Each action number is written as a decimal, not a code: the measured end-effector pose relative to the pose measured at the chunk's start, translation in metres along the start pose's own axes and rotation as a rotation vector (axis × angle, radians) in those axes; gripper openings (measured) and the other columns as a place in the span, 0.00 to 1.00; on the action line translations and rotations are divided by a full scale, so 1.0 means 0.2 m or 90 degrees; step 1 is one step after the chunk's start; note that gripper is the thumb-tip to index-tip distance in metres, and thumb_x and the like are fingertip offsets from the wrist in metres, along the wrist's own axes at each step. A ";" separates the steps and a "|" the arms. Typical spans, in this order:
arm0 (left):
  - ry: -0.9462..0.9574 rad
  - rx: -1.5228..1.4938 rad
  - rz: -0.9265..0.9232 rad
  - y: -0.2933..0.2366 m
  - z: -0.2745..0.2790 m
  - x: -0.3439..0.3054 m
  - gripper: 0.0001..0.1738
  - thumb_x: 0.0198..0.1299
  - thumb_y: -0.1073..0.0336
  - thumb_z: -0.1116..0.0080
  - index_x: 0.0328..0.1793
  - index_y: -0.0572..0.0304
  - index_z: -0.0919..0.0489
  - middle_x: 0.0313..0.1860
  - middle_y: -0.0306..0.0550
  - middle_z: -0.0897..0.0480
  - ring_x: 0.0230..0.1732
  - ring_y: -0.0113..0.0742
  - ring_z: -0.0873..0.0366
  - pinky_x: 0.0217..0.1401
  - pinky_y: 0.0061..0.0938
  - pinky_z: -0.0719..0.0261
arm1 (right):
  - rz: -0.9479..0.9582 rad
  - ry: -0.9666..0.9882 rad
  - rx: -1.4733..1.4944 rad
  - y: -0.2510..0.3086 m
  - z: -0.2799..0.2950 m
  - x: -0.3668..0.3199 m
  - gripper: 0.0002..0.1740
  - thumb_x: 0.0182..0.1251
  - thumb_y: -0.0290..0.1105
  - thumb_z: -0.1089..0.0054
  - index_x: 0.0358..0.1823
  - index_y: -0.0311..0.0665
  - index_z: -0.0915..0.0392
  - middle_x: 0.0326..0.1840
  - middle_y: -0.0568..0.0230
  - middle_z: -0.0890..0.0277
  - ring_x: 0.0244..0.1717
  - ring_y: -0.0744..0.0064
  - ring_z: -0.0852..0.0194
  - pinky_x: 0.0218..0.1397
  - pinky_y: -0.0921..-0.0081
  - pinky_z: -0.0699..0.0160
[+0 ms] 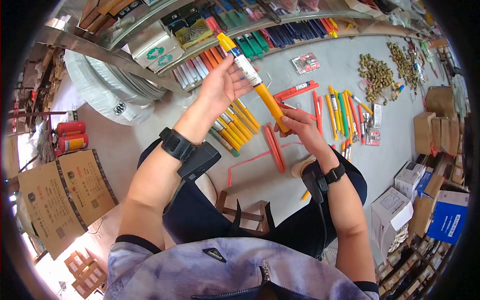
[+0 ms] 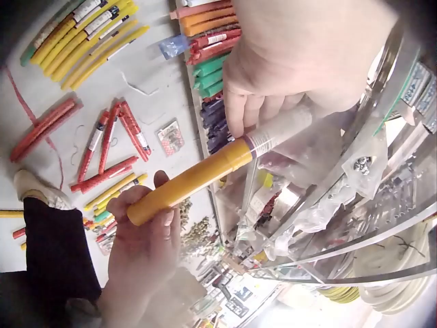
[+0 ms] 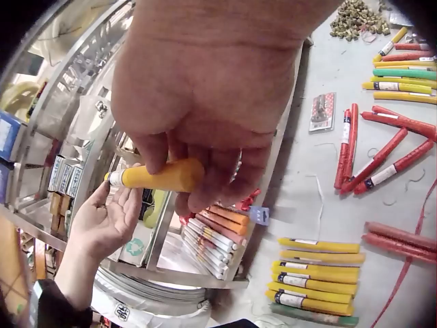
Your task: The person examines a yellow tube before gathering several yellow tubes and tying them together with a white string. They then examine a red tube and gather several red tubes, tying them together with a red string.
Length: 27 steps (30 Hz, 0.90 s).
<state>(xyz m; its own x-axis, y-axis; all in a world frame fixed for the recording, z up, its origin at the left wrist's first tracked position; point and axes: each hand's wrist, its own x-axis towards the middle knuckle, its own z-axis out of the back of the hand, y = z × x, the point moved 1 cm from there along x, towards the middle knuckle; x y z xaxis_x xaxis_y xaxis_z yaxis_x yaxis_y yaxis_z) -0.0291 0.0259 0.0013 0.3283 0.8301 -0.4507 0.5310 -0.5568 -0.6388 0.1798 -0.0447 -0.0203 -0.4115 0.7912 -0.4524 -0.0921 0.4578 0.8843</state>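
Note:
A yellow tube with a white-and-blue label is held up at a slant above the floor. My right hand grips its lower end between thumb and fingers; the right wrist view shows this hand around the tube's end. Beside the labelled part, my left hand has its palm turned up and fingers loosely extended, partly behind the tube. In the left wrist view the left fingers lie along the label, and the right hand pinches the far end.
Rows of yellow tubes, red bundles and brass fittings lie on the grey floor. Shelves with coloured packs stand ahead. A carton and red extinguishers are at left, boxes at right.

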 end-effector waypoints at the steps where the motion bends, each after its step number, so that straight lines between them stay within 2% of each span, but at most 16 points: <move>1: 0.000 0.000 0.000 0.00 0.00 0.00 0.25 0.62 0.48 0.66 0.54 0.59 0.33 0.51 0.49 0.26 0.49 0.38 0.26 0.50 0.30 0.30 | 0.000 0.000 0.000 0.00 0.00 0.00 0.17 0.65 0.35 0.59 0.47 0.29 0.32 0.34 0.63 0.27 0.34 0.78 0.31 0.39 0.81 0.32; 9: 0.008 -0.009 -0.004 0.02 0.03 0.02 0.20 0.61 0.61 0.65 0.53 0.67 0.33 0.52 0.52 0.27 0.48 0.40 0.26 0.53 0.30 0.29 | -0.004 -0.012 0.037 -0.01 0.00 0.00 0.18 0.65 0.36 0.60 0.47 0.29 0.32 0.32 0.61 0.28 0.35 0.75 0.29 0.38 0.80 0.30; 12: 0.019 -0.012 -0.004 0.03 0.03 0.02 0.16 0.60 0.64 0.61 0.52 0.61 0.33 0.49 0.50 0.26 0.47 0.39 0.27 0.54 0.32 0.30 | -0.015 0.001 0.056 -0.01 0.00 0.00 0.17 0.65 0.37 0.59 0.46 0.30 0.32 0.31 0.61 0.28 0.34 0.75 0.29 0.37 0.81 0.30; 15: 0.010 -0.005 -0.031 0.04 0.02 0.01 0.16 0.59 0.67 0.56 0.52 0.62 0.32 0.47 0.46 0.25 0.48 0.37 0.26 0.51 0.29 0.27 | -0.013 0.003 0.045 0.01 -0.02 0.00 0.17 0.65 0.38 0.58 0.44 0.31 0.32 0.29 0.63 0.28 0.32 0.77 0.29 0.37 0.81 0.30; 18: 0.025 0.014 -0.025 0.05 0.02 0.02 0.15 0.59 0.65 0.53 0.53 0.58 0.31 0.45 0.40 0.25 0.46 0.33 0.26 0.51 0.29 0.29 | -0.024 -0.003 0.014 0.01 -0.03 0.00 0.18 0.65 0.37 0.60 0.49 0.32 0.33 0.27 0.66 0.31 0.29 0.79 0.33 0.37 0.82 0.34; 22: 0.020 0.040 -0.027 0.05 0.01 0.02 0.15 0.58 0.64 0.51 0.52 0.56 0.31 0.45 0.39 0.25 0.45 0.32 0.26 0.50 0.27 0.29 | -0.008 -0.014 0.035 0.00 -0.03 0.01 0.17 0.64 0.40 0.56 0.45 0.33 0.32 0.27 0.66 0.28 0.29 0.79 0.30 0.35 0.82 0.31; 24: 0.022 0.041 -0.034 0.05 0.01 0.02 0.16 0.57 0.64 0.49 0.51 0.56 0.31 0.44 0.39 0.25 0.45 0.33 0.26 0.50 0.26 0.27 | -0.015 -0.021 0.034 0.02 -0.04 0.00 0.17 0.65 0.37 0.59 0.48 0.33 0.33 0.26 0.67 0.31 0.27 0.80 0.36 0.35 0.83 0.37; 27: 0.024 0.047 -0.031 0.06 -0.01 0.02 0.15 0.57 0.64 0.49 0.51 0.56 0.31 0.44 0.39 0.25 0.44 0.32 0.26 0.49 0.25 0.27 | -0.012 -0.011 0.017 0.01 -0.03 0.00 0.17 0.65 0.37 0.59 0.48 0.33 0.33 0.28 0.66 0.30 0.27 0.81 0.37 0.35 0.83 0.38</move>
<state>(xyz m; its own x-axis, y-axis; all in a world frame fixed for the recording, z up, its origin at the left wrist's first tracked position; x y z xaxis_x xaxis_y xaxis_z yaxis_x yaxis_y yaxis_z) -0.0212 0.0226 -0.0067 0.3333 0.8561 -0.3950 0.4888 -0.5151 -0.7041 0.1735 -0.0463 -0.0183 -0.3947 0.7887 -0.4713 -0.0749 0.4836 0.8721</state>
